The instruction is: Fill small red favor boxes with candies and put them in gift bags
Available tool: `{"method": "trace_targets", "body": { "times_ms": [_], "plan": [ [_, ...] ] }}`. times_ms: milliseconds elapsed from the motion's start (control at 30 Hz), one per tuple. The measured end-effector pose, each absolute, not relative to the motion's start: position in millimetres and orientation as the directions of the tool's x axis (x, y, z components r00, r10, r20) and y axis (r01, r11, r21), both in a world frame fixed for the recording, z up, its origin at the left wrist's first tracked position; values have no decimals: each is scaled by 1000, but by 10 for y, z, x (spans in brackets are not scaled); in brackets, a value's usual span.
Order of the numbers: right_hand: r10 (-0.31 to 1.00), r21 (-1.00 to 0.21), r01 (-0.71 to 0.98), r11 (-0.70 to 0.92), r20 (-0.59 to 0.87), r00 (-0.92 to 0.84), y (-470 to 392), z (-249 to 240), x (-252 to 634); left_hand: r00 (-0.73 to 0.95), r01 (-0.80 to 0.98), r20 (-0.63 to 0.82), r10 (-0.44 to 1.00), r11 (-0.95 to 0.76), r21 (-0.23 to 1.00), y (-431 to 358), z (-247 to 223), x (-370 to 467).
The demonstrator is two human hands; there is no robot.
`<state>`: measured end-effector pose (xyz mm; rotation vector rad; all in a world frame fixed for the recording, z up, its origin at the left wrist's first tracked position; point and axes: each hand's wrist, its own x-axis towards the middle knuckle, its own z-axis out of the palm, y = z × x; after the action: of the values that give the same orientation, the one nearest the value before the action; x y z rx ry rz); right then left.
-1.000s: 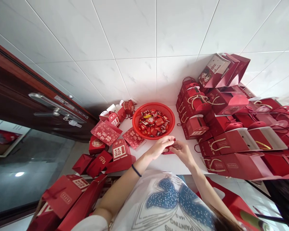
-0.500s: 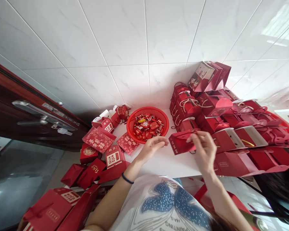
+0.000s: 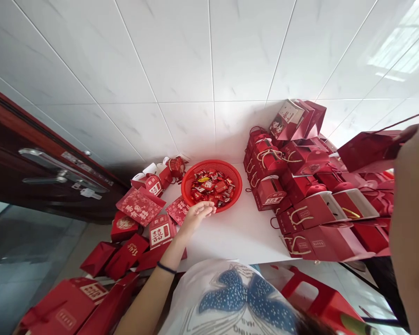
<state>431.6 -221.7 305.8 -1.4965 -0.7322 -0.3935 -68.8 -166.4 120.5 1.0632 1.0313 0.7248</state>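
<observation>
My left hand (image 3: 199, 213) is at the near rim of a red plastic basket (image 3: 186, 190) full of wrapped candies (image 3: 212, 186). Its fingers are stretched out, slightly bent, and nothing shows in them. At the far right, raised close to the camera, my right hand (image 3: 415, 132) is partly cut off by the frame. It grips a small dark red gift bag (image 3: 366, 151) with a cord handle, held above the rows of red gift bags (image 3: 330, 242). Most of the right fingers are hidden.
Left of the basket on the white table (image 3: 230, 239) lie red gift boxes (image 3: 160, 232) and a flowered red packet (image 3: 141, 204). Larger red bags (image 3: 66, 307) sit lower left. A door handle (image 3: 43, 160) is at the left, with a tiled wall (image 3: 185, 56) behind.
My right hand has carried the red gift bag from the table's middle to the far right and up. My left hand has moved left, to the basket's near rim.
</observation>
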Motion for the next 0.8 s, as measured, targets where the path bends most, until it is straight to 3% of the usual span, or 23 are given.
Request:
{"method": "trace_targets", "body": {
  "times_ms": [133,467,800],
  "plan": [
    [114,-827,553,-107,542,833,-1795,2964,4306,355,-3,-336,872,361,933,-1674,1234,-587],
    [285,-824,458,-334,375,882,-1560,2477,4335,322,35,-352,879,360,932,-1678,1210,-503],
    [284,-842,452,-294,375,883,-1479,2449,4383,317,84,-368,874,360,929,-1649,1129,-503]
  ]
}}
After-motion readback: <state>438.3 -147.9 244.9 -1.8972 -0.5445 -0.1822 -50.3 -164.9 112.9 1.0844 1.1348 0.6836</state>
